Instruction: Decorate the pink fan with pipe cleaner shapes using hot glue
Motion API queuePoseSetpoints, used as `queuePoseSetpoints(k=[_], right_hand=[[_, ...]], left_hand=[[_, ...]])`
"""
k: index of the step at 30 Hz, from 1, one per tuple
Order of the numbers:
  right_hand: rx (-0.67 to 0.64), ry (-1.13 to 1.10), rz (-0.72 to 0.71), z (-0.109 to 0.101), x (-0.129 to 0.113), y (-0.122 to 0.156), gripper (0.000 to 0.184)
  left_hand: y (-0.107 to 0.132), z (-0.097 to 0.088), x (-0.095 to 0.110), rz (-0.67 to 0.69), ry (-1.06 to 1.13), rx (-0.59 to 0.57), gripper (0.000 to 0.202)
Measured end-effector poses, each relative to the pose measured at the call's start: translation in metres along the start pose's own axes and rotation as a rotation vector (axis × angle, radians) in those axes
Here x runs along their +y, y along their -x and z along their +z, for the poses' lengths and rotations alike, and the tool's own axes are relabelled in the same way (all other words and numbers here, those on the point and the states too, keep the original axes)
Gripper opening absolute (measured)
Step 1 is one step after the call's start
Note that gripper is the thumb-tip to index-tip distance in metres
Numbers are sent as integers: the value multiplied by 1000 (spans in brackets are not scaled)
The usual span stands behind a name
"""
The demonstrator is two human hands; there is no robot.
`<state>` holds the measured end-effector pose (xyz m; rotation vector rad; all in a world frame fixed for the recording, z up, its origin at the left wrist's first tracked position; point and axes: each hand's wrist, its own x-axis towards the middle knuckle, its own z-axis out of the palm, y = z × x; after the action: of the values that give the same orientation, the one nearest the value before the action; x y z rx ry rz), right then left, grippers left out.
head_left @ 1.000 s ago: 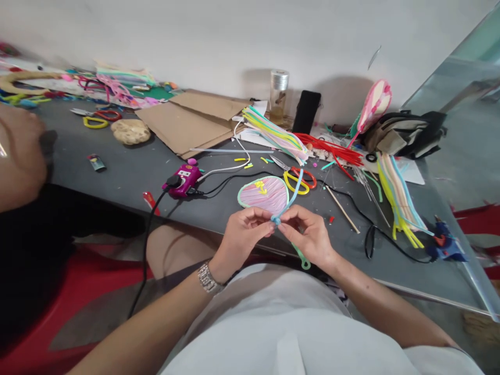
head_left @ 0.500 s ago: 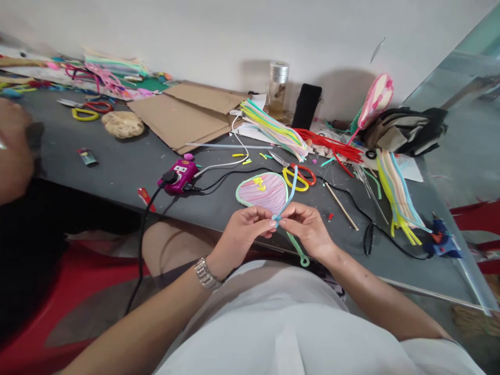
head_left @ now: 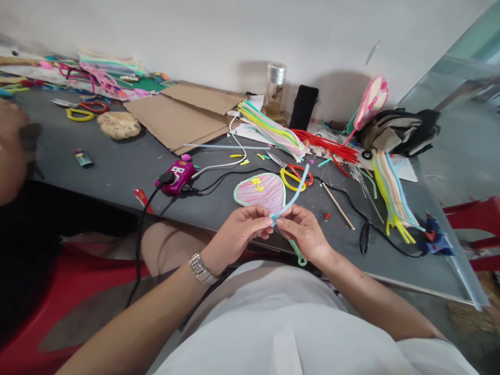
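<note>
A pale wall [head_left: 175,36] rises behind a grey bench [head_left: 105,182] that crosses the room at a slant, crowded along its back edge. At the left, another person's arm [head_left: 11,151] rests by the bench, near a red chair [head_left: 86,291]; a second red seat [head_left: 474,213] shows past the far right end.

Folded cardboard [head_left: 156,122] lies toward the wall, and a dark bag [head_left: 402,133] sits at the right, with a pink fan [head_left: 371,104] leaning just beside it. Three bundles are spread out: mixed stems [head_left: 273,130], red stems [head_left: 328,147] and pastel stems [head_left: 394,192]. A striped fan [head_left: 261,192] edged in green lies at the front, partly behind the person's hands.

The left hand [head_left: 244,232] and right hand [head_left: 304,232] meet at the bench's front edge, their fingers [head_left: 258,210] pinching a blue stem [head_left: 294,197] between them. Its free end curves up toward orange-and-yellow scissors [head_left: 296,177].

A jar [head_left: 275,96] and a phone [head_left: 303,107] stand by the wall. Smaller still are a stone [head_left: 119,125], a purple socket [head_left: 175,177] and, near the right end, a blue glue gun [head_left: 438,237]. A thin stick [head_left: 339,207] and a red scrap [head_left: 327,216] lie right of the hands.
</note>
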<state>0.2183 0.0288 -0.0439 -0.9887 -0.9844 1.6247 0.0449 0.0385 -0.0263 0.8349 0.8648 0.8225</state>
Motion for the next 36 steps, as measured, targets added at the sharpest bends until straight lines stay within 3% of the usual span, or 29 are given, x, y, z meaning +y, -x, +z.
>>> queuePoseSetpoints(k=[3,7,9,11,13,15,17,20,23,25,29,33,36], right_hand=[[52,8,-35,2,1,0,33],[59,150,-131,0,3,3,26],[122,403,-336,-5,2,7,17],[196,735,-646,-12,-4,10,4],[194,1038,-934,-18,-11,11,11],[115,1212,-1055,-21,-20,9,17],[15,1201,-975,-21,-26,5,13],[-96,937,-679,-17,-30,-1,7],[-198,680,-371,-14,-32,-3,14],[-245,546,-247,-13,-32,-2,19],[-246,352,-184,-8,-27,3,19],[-195,345,-191,-1,-22,8,17],[-244,327,-175,4,-22,9,19]], left_hand=[[-1,6,-1,-16,116,40,27],[-1,7,-2,71,54,108,25],[0,3,-2,110,-16,131,24],[0,0,-2,133,-68,132,25],[1,-3,-3,128,-83,114,25],[1,-5,-3,115,-74,95,25],[2,-6,-3,105,-65,76,26],[3,-7,1,87,-39,35,29],[5,-10,6,39,-13,-55,29],[7,-11,9,25,-23,-104,28],[12,-16,12,65,-73,-123,25],[16,-20,12,84,-104,-119,26],[20,-22,12,41,-47,-147,29]])
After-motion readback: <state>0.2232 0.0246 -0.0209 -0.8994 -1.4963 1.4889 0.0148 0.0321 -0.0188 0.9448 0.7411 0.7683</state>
